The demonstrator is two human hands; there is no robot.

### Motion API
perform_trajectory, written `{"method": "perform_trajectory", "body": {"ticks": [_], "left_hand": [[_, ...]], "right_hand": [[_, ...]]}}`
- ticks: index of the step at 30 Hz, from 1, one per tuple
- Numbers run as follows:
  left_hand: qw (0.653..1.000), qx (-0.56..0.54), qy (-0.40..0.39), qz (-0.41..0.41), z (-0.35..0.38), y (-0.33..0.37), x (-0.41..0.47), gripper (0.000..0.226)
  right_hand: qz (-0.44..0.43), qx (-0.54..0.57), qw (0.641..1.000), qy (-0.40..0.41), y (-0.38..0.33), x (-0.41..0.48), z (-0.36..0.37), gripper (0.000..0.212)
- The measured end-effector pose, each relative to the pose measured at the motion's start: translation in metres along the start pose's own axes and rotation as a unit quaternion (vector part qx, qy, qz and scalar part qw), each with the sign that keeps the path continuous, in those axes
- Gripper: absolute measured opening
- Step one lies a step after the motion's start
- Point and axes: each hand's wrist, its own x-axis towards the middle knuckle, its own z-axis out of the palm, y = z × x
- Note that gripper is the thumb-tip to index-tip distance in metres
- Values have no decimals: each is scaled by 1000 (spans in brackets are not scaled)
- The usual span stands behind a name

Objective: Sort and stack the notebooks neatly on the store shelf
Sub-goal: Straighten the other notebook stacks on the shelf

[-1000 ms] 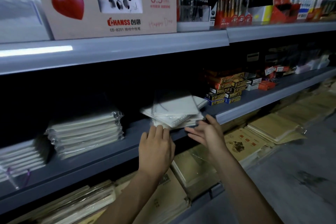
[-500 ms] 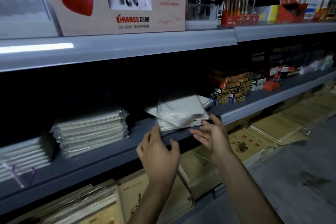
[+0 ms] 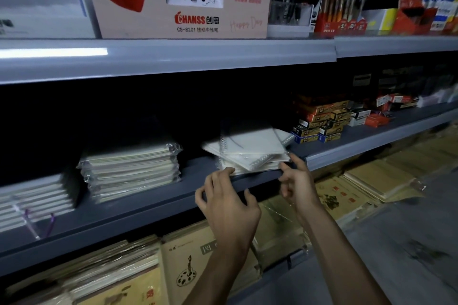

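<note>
Lying flat at mid-frame on the grey shelf (image 3: pixel 148 205), the notebooks (image 3: pixel 250 146) fan out crookedly, the top one's spiral edge on the left, its length running rightward. The left hand (image 3: pixel 228 203), fingers spread, touches the pile's front left; the right hand (image 3: pixel 297 181) meets its right corner, grip unclear.

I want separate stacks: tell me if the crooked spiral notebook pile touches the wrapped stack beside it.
Apart. Head view shows bare shelf between the spiral notebook pile and the wrapped stack.

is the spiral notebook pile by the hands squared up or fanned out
Fanned out: the spiral notebooks lie at different angles, corners and bindings sticking out, unlike the even wrapped stack beside them.
</note>
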Motion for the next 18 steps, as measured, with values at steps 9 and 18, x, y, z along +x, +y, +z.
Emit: {"method": "perform_trajectory", "body": {"ticks": [9,18], "left_hand": [[998,-33,53,20,-9,-7,-16,30],[997,-65,20,-32,-17,-3,-26,30]], "right_hand": [[3,-49,999,-22,-3,-9,-1,74],[-4,-93,995,-37,-3,-20,0,86]]}}
